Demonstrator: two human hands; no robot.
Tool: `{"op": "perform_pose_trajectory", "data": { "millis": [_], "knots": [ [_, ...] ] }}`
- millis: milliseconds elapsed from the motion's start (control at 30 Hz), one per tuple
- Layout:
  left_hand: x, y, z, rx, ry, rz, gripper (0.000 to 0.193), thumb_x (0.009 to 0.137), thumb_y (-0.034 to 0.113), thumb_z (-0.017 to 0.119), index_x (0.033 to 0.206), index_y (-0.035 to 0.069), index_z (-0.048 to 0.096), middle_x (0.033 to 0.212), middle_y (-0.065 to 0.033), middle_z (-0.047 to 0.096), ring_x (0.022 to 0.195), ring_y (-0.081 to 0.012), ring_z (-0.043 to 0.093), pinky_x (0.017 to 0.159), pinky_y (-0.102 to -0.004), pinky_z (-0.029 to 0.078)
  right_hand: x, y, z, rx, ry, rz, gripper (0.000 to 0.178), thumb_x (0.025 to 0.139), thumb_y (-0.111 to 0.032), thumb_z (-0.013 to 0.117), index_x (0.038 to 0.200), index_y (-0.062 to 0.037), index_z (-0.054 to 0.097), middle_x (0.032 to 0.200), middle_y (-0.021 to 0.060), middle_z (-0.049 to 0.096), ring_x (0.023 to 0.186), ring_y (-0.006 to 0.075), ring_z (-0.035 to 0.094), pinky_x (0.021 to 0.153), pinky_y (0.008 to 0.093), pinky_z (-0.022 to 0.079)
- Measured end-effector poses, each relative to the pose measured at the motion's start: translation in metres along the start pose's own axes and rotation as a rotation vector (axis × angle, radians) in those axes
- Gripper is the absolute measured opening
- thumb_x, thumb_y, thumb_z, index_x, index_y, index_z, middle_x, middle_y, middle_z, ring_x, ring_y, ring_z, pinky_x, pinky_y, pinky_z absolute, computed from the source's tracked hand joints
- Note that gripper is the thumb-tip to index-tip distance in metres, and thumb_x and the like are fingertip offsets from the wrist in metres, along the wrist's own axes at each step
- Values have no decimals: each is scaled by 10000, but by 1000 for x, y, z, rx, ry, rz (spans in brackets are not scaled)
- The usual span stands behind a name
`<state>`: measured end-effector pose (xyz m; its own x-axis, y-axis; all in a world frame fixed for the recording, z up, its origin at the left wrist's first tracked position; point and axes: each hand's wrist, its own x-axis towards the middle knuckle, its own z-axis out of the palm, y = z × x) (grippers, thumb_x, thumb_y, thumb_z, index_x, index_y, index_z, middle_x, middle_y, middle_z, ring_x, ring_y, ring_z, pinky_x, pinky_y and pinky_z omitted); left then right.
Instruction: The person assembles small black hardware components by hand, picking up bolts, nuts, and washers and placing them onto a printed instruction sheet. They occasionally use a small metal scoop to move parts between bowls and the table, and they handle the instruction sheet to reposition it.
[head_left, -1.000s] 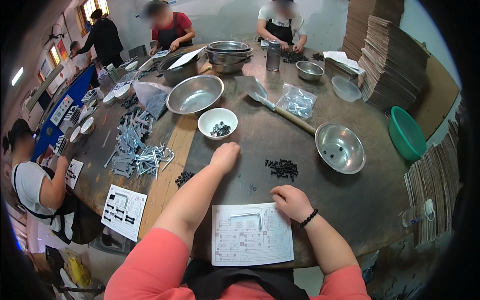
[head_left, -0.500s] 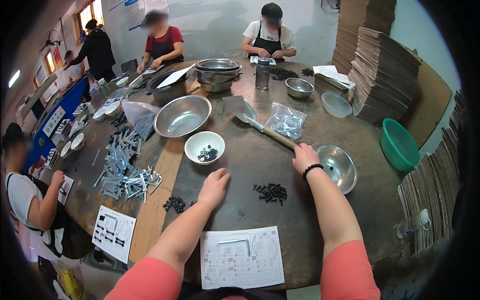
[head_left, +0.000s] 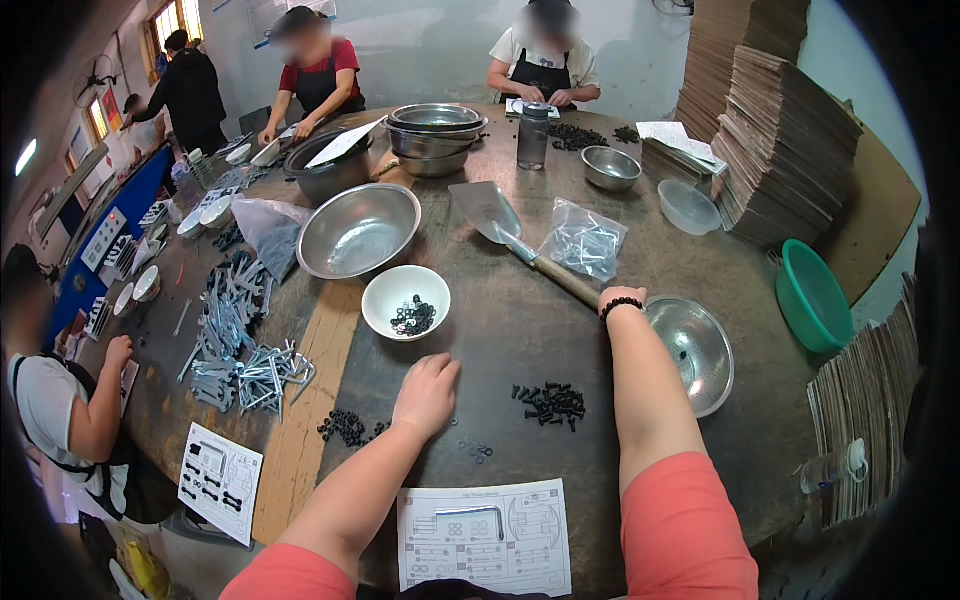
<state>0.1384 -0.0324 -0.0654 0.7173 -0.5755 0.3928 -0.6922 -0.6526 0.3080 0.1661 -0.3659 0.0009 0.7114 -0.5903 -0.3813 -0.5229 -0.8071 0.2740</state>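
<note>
Just a hex key (head_left: pixel 483 510) tops the sheet (head_left: pixel 545 560), bolts (head_left: pixel 550 404) aside; left hand (head_left: pixel 427 393) at its eleven o'clock, right hand (head_left: pixel 622 298) at one, grasps unclear.

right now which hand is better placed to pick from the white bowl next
Probably the left hand: it lies just short of the white bowl, while the right hand is farther off, beside a wooden handle and a steel bowl.
</note>
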Motion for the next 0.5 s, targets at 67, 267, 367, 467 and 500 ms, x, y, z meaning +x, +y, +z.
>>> {"op": "perform_pose_trajectory", "data": {
  "millis": [67, 267, 367, 467, 500],
  "knots": [
    [-1, -1, 1, -1, 3, -2, 300, 758, 52, 545, 1052, 49, 605, 1146, -127, 565, 1117, -300, 507, 963, -399, 407, -3, 0, 0, 36, -5, -19, 316, 905, -222, 478, 1172, -151, 632, 1229, 37, 599, 1128, 218, 559, 939, 434, 325],
    [2, 4, -2, 5, 29, 18, 289, 756, 35, 565, 1041, 38, 616, 1126, -140, 572, 1069, -315, 526, 938, -393, 431, -22, -10, 4, 212, 73, -150, 400, 711, -244, 596, 1035, -16, 657, 1077, 154, 648, 957, 261, 641, 828, 358, 506],
    [1, 1, -1, 12, 32, 21, 288, 754, 37, 569, 1038, 39, 616, 1123, -139, 572, 1068, -314, 526, 937, -391, 431, -30, -10, 5, 609, -64, -262, 454, 774, -309, 624, 1134, -33, 595, 991, 118, 644, 835, 225, 640, 730, 359, 515],
    [1, -1, 0, 14, 37, 23, 292, 752, 36, 571, 1040, 40, 616, 1124, -139, 572, 1068, -314, 525, 936, -390, 432, -51, -17, 17, 1228, -218, -357, 388, 803, -307, 644, 1078, -43, 574, 788, 77, 606, 630, 178, 580, 557, 311, 485],
    [1, 1, -1, 16, 38, 24, 296, 749, 33, 571, 1041, 40, 616, 1124, -139, 572, 1068, -315, 526, 936, -391, 431, -51, -18, 22, 1413, -297, -390, 347, 819, -299, 642, 1052, -53, 566, 741, 56, 575, 588, 160, 542, 514, 291, 457]
  ]
}}
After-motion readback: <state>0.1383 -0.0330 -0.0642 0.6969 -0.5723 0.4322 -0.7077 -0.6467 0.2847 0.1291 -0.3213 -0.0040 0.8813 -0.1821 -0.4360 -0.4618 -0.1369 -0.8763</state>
